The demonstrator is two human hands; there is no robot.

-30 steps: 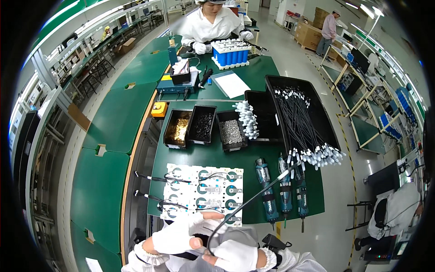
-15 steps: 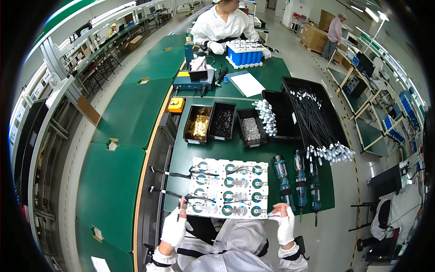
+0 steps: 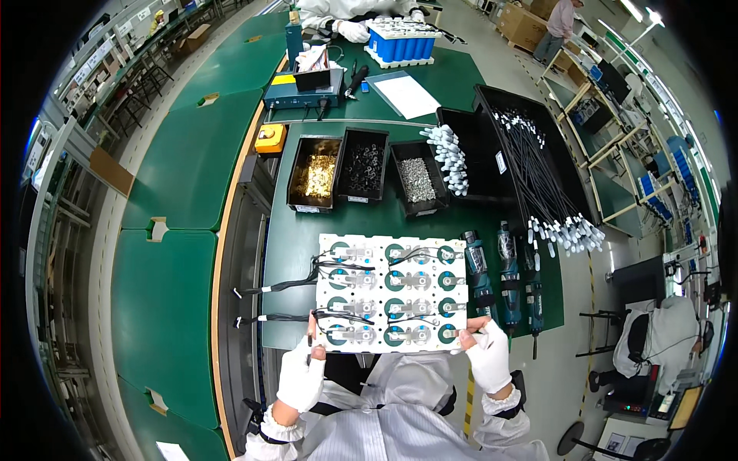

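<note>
And here, low in the frame, both white-gloved hands are at work, fingertips bare: the left hand [image 3: 302,376] closes thumb and finger on the lower-left corner of the white board [image 3: 380,295], the right hand [image 3: 488,357] pinches its lower-right corner. So the board lies between them, just ahead of both, at the lower centre, rows of round green-ringed openings and metal strips across it, black cables [image 3: 288,286] trailing off its left side. Right of it, three teal-and-black power drivers [image 3: 509,276] show lettering, small and tilted. Further up, three black bins [image 3: 369,194] carry white labels on their fronts, the print too tiny to make out; they hold gold, black and silver parts. At upper right, the big black tray [image 3: 555,150] wears a white label too, heaped with white-tipped black leads [image 3: 530,165]. Beyond lies a white sheet [image 3: 403,96], then a blue cylinder pack [image 3: 401,50] at top centre, a co-worker's gloved hand [image 3: 354,31] just beside it.
</note>
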